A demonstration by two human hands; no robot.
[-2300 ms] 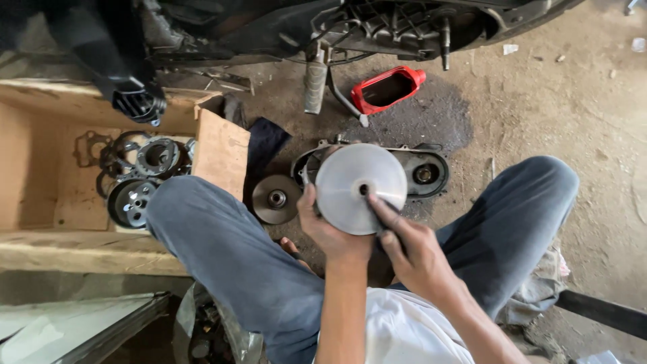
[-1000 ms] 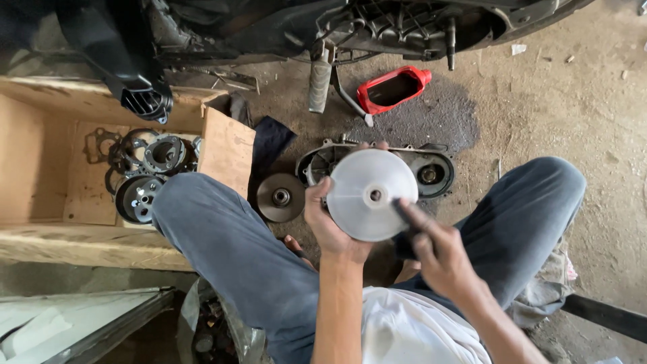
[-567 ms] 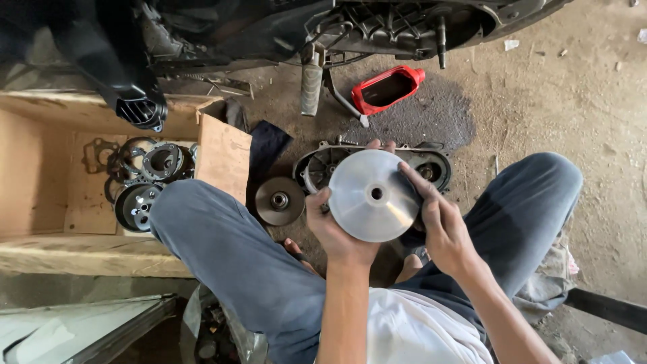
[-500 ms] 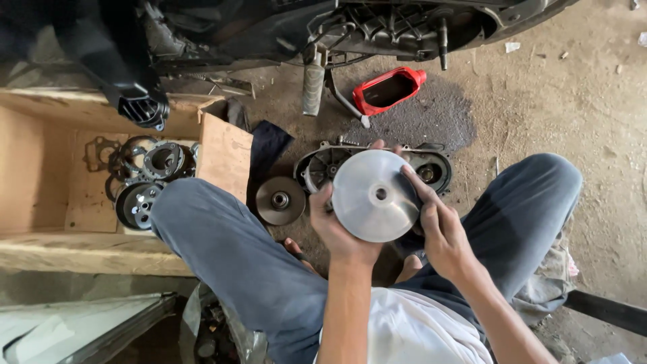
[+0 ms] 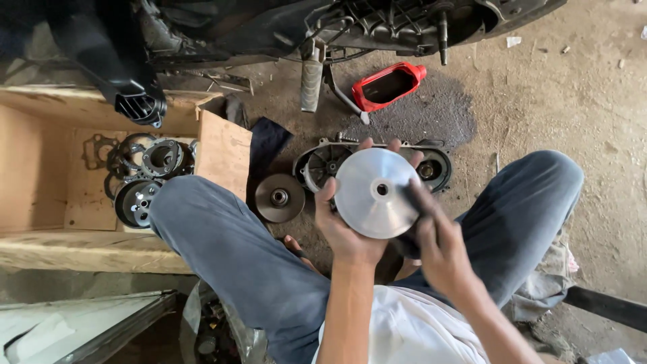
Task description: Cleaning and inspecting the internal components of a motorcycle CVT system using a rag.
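A round silver pulley disc [image 5: 374, 192] with a small centre hole is held up between my knees. My left hand [image 5: 340, 232] grips its left and lower rim, with fingertips curling over the top edge. Over the disc's right face lies my right hand [image 5: 438, 246], pressing a small dark piece [image 5: 412, 195] against the metal; the piece is blurred. Beneath the disc, on the ground, lies a dark engine side cover [image 5: 322, 162]. A dark brown pulley half [image 5: 278, 197] rests on the dirt just left of my left hand.
A wooden crate [image 5: 222, 152] at the left holds several round metal clutch parts [image 5: 145, 178]. A scooter's underside [image 5: 377, 20] spans the top, with a footpeg [image 5: 311, 84] hanging down. A red container [image 5: 387, 85] lies on an oily patch. A dark cloth [image 5: 269, 145] sits by the crate.
My right hand has been sliding back and forth over the disc's face, from its lower right to its right edge. The disc has tilted and shifted slightly right in my left hand.
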